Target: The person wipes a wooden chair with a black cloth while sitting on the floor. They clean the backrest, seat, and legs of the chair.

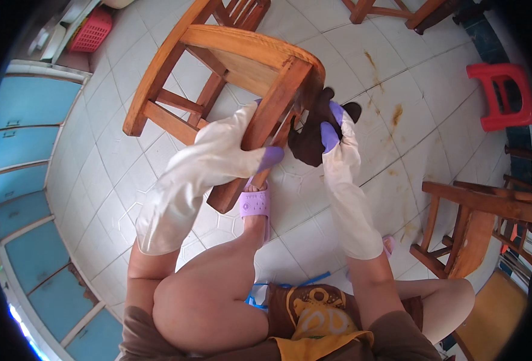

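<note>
A wooden chair (252, 49) is tipped over in front of me, its legs pointing my way and the underside of its seat showing. My left hand (229, 144), in a white rubber glove with purple fingertips, grips one chair leg (272, 110) with the thumb on the near side. In a matching glove, my right hand (340, 135) holds a dark brown cloth (313, 135) bunched against the chair's right side. Part of the chair behind the cloth is hidden.
Brownish smears (397, 115) mark the white tiled floor (293, 194). On the right are a red plastic stool (503, 97) and another wooden chair (469, 225). Blue cabinets (31, 104) line the left, near a pink basket (94, 31). My foot in a lilac slipper (254, 203) is below the chair leg.
</note>
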The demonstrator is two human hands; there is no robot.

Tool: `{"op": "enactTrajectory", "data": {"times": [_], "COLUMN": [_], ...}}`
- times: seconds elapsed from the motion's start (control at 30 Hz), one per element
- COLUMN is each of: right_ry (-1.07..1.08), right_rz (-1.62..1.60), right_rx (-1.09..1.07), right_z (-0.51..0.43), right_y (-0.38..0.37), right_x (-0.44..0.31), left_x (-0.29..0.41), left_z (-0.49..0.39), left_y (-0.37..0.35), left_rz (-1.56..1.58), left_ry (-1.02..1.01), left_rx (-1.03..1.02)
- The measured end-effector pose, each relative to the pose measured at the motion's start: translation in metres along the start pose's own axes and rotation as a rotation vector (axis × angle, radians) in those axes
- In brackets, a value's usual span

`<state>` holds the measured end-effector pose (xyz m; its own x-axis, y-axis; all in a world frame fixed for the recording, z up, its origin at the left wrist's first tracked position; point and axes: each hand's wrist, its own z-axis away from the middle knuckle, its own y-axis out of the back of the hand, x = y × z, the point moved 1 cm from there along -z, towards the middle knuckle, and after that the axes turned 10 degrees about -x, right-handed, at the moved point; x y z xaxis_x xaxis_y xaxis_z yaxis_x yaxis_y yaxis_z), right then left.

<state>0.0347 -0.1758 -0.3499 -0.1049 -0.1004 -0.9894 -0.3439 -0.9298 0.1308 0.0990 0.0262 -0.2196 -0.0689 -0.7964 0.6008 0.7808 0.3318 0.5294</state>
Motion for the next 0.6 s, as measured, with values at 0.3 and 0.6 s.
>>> {"op": "enactTrajectory", "data": {"times": [0.3, 0.6], "right_ry": [0.23, 0.599], "right_rz": [0.878, 0.287], "right_rx": [-0.232, -0.517], "right_z": [-0.035, 0.026], "right_y": [-0.019, -0.017], "right_x": [-0.093, -0.057], "left_x": [0.001, -0.003], "left_z": [-0.007, -0.014], "left_y": [-0.007, -0.007], "left_rz": [-0.109, -0.126], "left_ry": [0.082, 0.067], "left_rx": [-0.028, 0.011]}}
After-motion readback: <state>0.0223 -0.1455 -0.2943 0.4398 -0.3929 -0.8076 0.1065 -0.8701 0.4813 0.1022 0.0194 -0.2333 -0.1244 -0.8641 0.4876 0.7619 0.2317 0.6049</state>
